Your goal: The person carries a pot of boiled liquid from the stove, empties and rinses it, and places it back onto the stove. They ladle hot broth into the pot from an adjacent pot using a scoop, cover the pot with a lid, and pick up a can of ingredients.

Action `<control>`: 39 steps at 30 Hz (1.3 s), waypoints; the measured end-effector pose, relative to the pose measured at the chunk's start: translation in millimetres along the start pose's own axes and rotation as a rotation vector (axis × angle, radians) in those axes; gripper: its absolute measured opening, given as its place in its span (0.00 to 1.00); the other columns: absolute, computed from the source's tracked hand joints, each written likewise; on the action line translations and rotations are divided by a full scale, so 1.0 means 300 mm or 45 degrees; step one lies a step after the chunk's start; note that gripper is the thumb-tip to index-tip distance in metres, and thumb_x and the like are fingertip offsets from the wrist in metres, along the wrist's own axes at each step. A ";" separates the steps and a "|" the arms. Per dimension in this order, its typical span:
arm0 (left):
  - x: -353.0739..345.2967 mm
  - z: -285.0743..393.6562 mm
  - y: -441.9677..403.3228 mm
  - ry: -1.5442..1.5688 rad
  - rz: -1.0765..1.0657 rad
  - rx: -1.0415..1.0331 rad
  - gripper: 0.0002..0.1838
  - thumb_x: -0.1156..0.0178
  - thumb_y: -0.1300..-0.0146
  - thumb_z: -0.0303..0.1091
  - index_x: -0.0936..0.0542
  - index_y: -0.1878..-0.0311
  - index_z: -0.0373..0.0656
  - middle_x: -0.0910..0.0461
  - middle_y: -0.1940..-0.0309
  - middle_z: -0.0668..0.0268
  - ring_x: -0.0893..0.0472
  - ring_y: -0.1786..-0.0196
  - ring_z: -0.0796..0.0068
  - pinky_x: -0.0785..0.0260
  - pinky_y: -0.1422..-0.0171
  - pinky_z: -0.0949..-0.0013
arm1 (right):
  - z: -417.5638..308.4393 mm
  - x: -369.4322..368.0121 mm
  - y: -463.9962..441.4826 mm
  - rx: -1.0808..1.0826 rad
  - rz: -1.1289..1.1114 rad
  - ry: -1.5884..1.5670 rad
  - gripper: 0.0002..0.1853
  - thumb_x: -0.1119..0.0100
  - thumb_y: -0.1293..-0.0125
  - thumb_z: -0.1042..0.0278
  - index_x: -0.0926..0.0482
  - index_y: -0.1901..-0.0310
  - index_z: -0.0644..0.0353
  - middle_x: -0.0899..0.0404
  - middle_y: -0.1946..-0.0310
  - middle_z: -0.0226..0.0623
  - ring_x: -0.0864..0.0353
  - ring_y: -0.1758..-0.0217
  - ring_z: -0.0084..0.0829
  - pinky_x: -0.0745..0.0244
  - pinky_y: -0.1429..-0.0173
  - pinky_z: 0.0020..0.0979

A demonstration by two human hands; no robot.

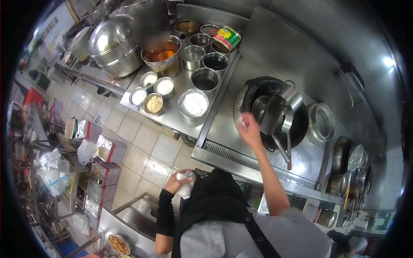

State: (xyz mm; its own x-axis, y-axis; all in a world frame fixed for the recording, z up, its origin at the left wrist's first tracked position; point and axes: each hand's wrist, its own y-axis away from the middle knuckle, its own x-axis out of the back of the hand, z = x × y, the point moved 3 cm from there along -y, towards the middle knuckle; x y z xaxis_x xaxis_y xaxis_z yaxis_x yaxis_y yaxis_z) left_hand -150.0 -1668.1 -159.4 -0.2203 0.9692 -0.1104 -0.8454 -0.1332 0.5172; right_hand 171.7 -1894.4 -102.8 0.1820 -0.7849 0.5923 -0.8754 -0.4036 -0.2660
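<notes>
My left hand [174, 182] is closed around a bunched white cloth [186, 185], low beside the black apron [219, 193]. Over the near left rim of the wok [299, 136] is my right hand [249, 131], its fingers curled and slightly blurred; what they hold, if anything, I cannot make out. Inside the wok rest a perforated strainer [260, 105], a steel pot [291, 96] and a dark flat-sided utensil [272, 116]. Long handles [282, 151] stick out over the wok's near edge.
Left of the stove, a steel counter holds a bowl of white powder [193, 104], bowls of dark liquid [205, 79], a pot of orange liquid [162, 56] and a green can [226, 38]. A lidded pot [321, 123] stands right of the wok. Tiled floor [150, 137] lies left.
</notes>
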 end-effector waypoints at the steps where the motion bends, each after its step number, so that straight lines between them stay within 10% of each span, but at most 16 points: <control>1: 0.052 -0.087 -0.012 0.028 0.090 0.081 0.29 0.29 0.46 0.37 0.25 0.43 0.33 0.18 0.57 0.61 0.20 0.56 0.73 0.29 0.50 0.71 | -0.060 -0.001 -0.134 0.018 0.025 -0.005 0.27 0.33 0.45 0.64 0.31 0.46 0.64 0.21 0.59 0.46 0.20 0.56 0.44 0.25 0.50 0.39; 11: 0.267 -0.444 0.169 0.323 0.738 0.410 0.17 0.29 0.46 0.36 0.19 0.60 0.32 0.18 0.68 0.66 0.21 0.67 0.77 0.28 0.59 0.70 | -0.066 -0.287 -1.471 0.224 0.111 0.810 0.61 0.26 0.62 0.45 0.52 0.28 0.52 0.49 0.34 0.65 0.47 0.31 0.66 0.43 0.31 0.57; 15: 0.231 -0.409 0.231 -0.009 0.737 0.427 0.17 0.28 0.47 0.36 0.18 0.60 0.34 0.17 0.66 0.66 0.20 0.62 0.76 0.29 0.56 0.71 | -0.133 -0.369 -1.598 0.163 0.148 1.321 0.45 0.30 0.48 0.56 0.44 0.30 0.54 0.44 0.31 0.57 0.42 0.30 0.60 0.33 0.42 0.67; 16: 0.211 -0.388 0.223 0.236 0.807 0.574 0.17 0.28 0.47 0.36 0.18 0.59 0.34 0.17 0.65 0.65 0.20 0.62 0.75 0.28 0.56 0.70 | -0.258 -0.329 -1.578 -0.251 -0.373 1.127 0.66 0.25 0.56 0.44 0.68 0.25 0.41 0.78 0.24 0.46 0.79 0.23 0.59 0.64 0.32 0.75; 29: 0.213 -0.448 0.114 0.695 0.826 0.793 0.14 0.31 0.45 0.30 0.19 0.57 0.33 0.18 0.65 0.64 0.18 0.65 0.71 0.27 0.61 0.66 | -0.158 -0.311 -1.619 -0.182 -0.090 1.003 0.45 0.33 0.50 0.49 0.41 0.32 0.54 0.44 0.34 0.49 0.46 0.30 0.51 0.40 0.39 0.67; 39: 0.255 -0.525 0.119 0.688 0.847 0.791 0.17 0.30 0.46 0.32 0.20 0.56 0.33 0.18 0.64 0.63 0.18 0.64 0.69 0.27 0.59 0.66 | -0.104 -0.224 -1.593 0.072 0.103 0.997 0.49 0.29 0.55 0.49 0.42 0.32 0.55 0.45 0.34 0.51 0.44 0.31 0.53 0.38 0.40 0.67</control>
State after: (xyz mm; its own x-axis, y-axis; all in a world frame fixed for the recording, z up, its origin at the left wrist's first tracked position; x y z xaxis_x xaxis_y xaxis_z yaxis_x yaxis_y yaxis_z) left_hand -273.6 -1631.3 -283.1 -0.8639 0.4986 0.0711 -0.1110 -0.3262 0.9388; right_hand 564.0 -1634.2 8.3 -0.2684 -0.2620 0.9270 -0.8444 -0.3991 -0.3573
